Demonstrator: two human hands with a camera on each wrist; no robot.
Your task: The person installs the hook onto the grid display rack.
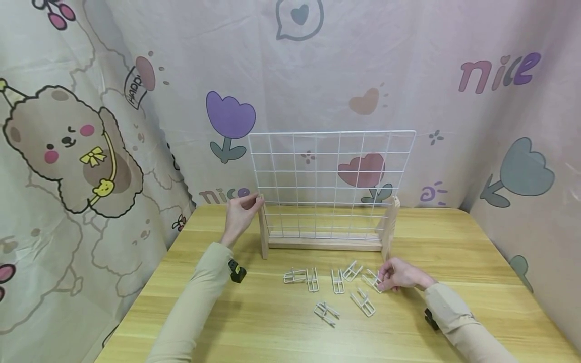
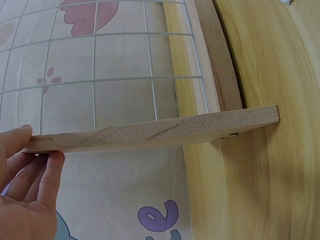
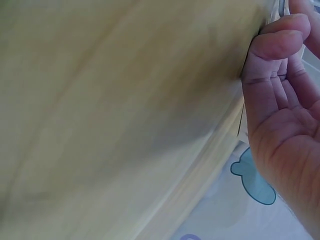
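Note:
A white wire grid panel stands upright in a wooden stand, whose base bar rests on the table. My left hand pinches the top end of the stand's left upright, thumb on one side and fingers on the other. Low over the table, my right hand pinches the near end of a white wire hook between thumb and fingers. In the right wrist view the thumb and fingers come together at the frame's edge, and most of the hook is out of sight.
Several more white wire hooks lie on the table in front of the stand, among them one nearest me and one at the left. The right upright rises beyond my right hand. A patterned curtain hangs behind the table.

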